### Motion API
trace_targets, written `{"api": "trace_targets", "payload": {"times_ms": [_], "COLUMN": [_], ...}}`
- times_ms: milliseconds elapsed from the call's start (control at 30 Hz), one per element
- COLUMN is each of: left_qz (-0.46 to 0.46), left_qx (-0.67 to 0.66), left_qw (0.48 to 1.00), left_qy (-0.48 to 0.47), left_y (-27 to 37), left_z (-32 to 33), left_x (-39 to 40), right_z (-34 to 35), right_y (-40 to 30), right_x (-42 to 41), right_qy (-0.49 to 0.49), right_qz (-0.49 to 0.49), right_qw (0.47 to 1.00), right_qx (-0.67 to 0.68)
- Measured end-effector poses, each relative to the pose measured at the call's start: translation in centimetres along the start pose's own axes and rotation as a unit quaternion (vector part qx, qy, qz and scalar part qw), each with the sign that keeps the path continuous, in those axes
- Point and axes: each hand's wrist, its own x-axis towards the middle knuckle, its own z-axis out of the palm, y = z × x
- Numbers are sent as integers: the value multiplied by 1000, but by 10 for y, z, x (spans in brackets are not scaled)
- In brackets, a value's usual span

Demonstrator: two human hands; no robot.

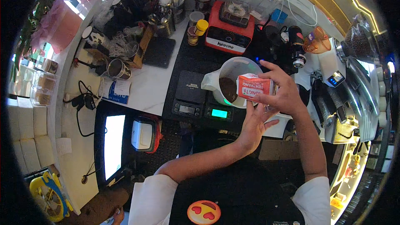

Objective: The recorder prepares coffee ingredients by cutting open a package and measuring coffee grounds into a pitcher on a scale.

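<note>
A red tea packet (254,87) is tilted over the mouth of a white plastic pitcher (215,79). Its upper part is gripped between the thumb and fingers of my right hand (282,89). From below, my left hand (254,125) has its fingertips against the packet's near side, with the thumb sticking out; the right hand partly hides this contact. Dark loose tea leaves (228,89) lie in the bottom of the pitcher. Under the pitcher is a black digital scale (232,114) with a lit green display. A second black scale (190,87) sits to its left, its display dim.
Behind the pitcher stands a red blender base (229,34), with a yellow-capped jar (201,27) beside it. A wooden box of plastic cups (142,50) and a monitor (114,147) are at left. A coffee grinder (336,65) is at right. Another person's hand (118,215) shows at lower left.
</note>
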Motion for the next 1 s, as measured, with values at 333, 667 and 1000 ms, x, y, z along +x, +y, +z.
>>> {"api": "trace_targets", "payload": {"times_ms": [333,667,1000], "left_qz": [3,-15,17], "left_qx": [6,21,0], "left_qw": [1000,999,999], "left_qy": [-7,-22,-33], "left_y": [1,-2,-3], "left_z": [2,2,2], "left_x": [-1,-1,-3], "right_z": [-2,-9,-8], "right_y": [-2,-6,-2], "right_x": [-1,-1,-5], "right_qy": [7,-10,21], "right_qz": [-4,65,31], "right_qw": [1000,996,999], "right_qx": [7,53,31]}}
